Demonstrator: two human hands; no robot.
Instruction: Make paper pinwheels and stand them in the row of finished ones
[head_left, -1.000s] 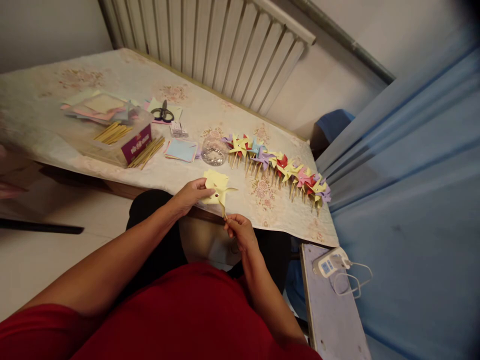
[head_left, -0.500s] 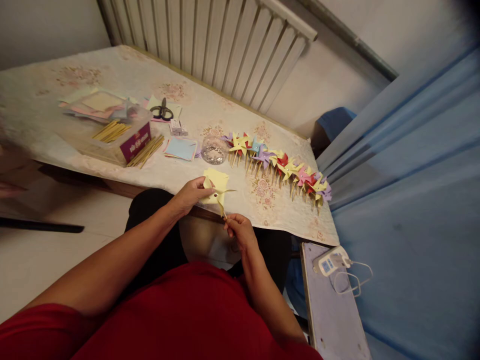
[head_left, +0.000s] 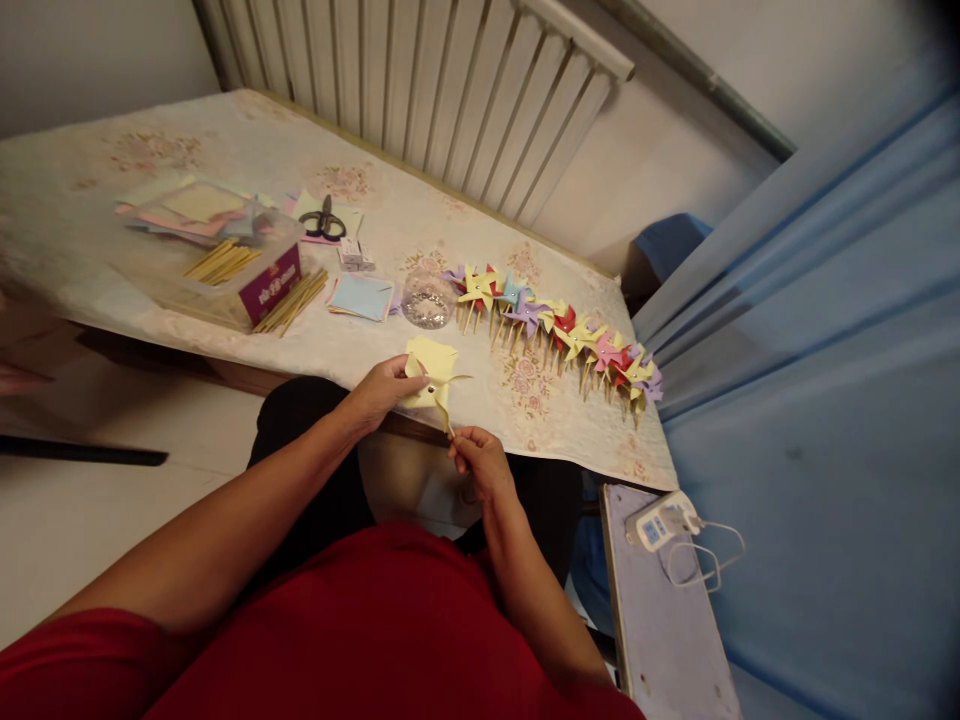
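Observation:
Over the table's front edge, a yellow paper pinwheel [head_left: 438, 392] with a small dark dot at its centre is between my hands. My left hand [head_left: 384, 390] pinches its left side between thumb and fingers. Below and to the right, my right hand [head_left: 480, 458] is closed on the pinwheel's lower end; whether that is a stick or a blade tip I cannot tell. Yellow paper sheets [head_left: 433, 352] lie just behind the pinwheel. A clear round dish [head_left: 429, 303] of small shiny pieces sits farther back.
Finished pinwheels [head_left: 576, 335] lie in a row to the right. Leftward are blue paper squares [head_left: 361, 297], loose sticks [head_left: 294, 302], a plastic box [head_left: 234, 310], black scissors [head_left: 324, 222] and small boxes [head_left: 354, 254]. A power strip [head_left: 660, 522] rests on a side bench [head_left: 667, 630].

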